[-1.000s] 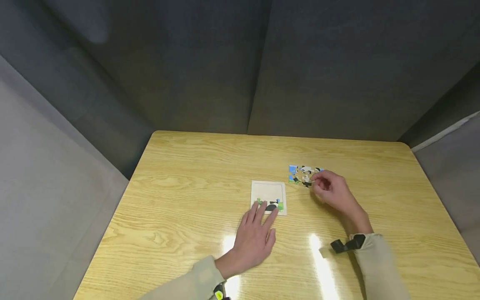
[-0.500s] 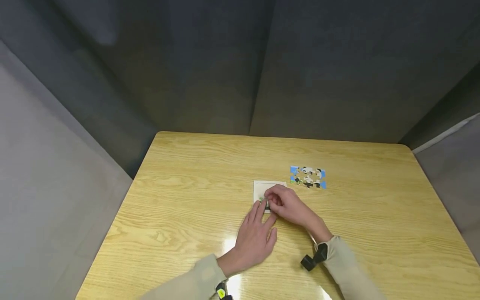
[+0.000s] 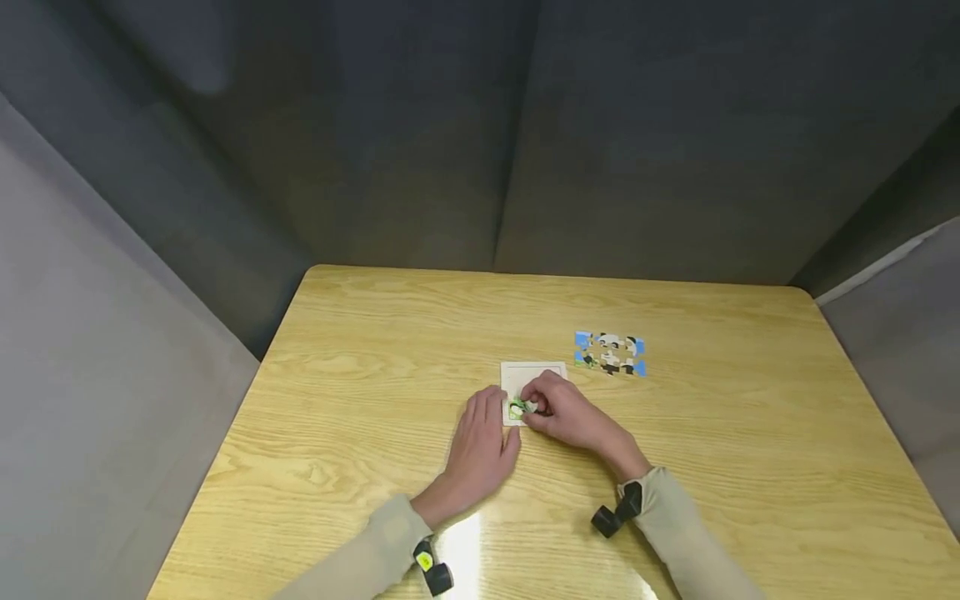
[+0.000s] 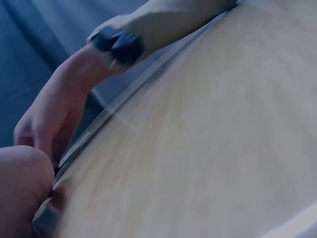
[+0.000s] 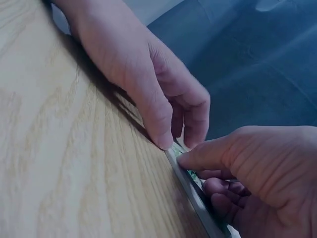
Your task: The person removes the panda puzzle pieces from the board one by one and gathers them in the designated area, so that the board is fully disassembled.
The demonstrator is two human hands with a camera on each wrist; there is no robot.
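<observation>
Moved off the cluster of loose pieces [image 3: 610, 353] and across to the puzzle tray [image 3: 534, 377]: right hand [image 3: 564, 412], grip now pinching a green piece [image 3: 517, 408] at the tray's near-left corner. Shifted leftward: left hand [image 3: 476, 451], fingers bent down, tips pressing on the tray's left edge, holding nothing. Looks like a piece carried over and now being seated while the tray is steadied. Remaining pieces lying on the counter [image 3: 360, 392] beyond and right of the tray.
</observation>
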